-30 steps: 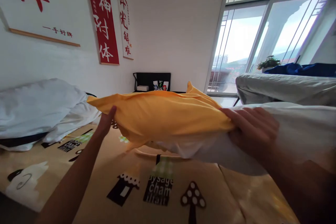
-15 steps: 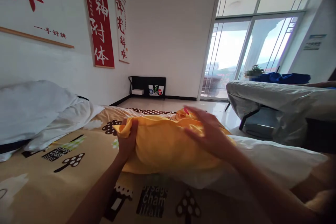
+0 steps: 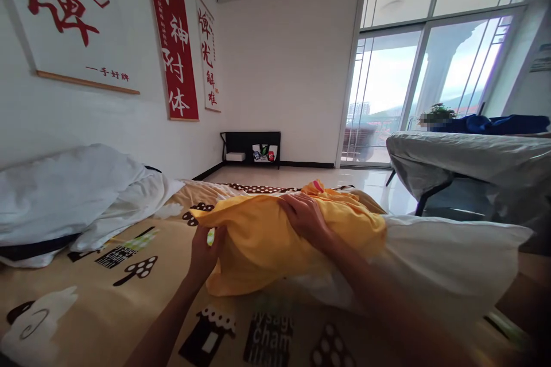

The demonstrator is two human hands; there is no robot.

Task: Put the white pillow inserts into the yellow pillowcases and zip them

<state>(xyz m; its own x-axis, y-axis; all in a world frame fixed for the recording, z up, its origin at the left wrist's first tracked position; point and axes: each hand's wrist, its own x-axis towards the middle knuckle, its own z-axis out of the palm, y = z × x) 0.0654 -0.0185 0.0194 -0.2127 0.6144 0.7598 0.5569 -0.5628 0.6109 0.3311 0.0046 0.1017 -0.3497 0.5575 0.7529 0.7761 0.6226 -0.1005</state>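
A yellow pillowcase (image 3: 258,241) lies across the bed, pulled partway over a white pillow (image 3: 451,252) whose bare end sticks out to the right. Its flat left end spreads toward my left hand (image 3: 205,252), which pinches the edge near the lower left corner. My right hand (image 3: 305,218) rests on top, its fingers bent over the upper edge and gripping the cloth. Behind that hand the fabric is bunched in folds, with a small pink patch on it. What lies beneath the cloth is hidden.
Under everything spreads a tan patterned bed sheet (image 3: 142,298). White bedding (image 3: 73,189) is heaped at the left by the wall. A plastic-covered table (image 3: 465,149) stands at the right, with blue cloth (image 3: 495,124) on top. A low black shelf (image 3: 249,143) is against the far wall.
My right hand has come down and left onto the pillowcase from above it. My left hand has shifted lower along the edge, and the left end now lies flatter. The view has tilted slightly.
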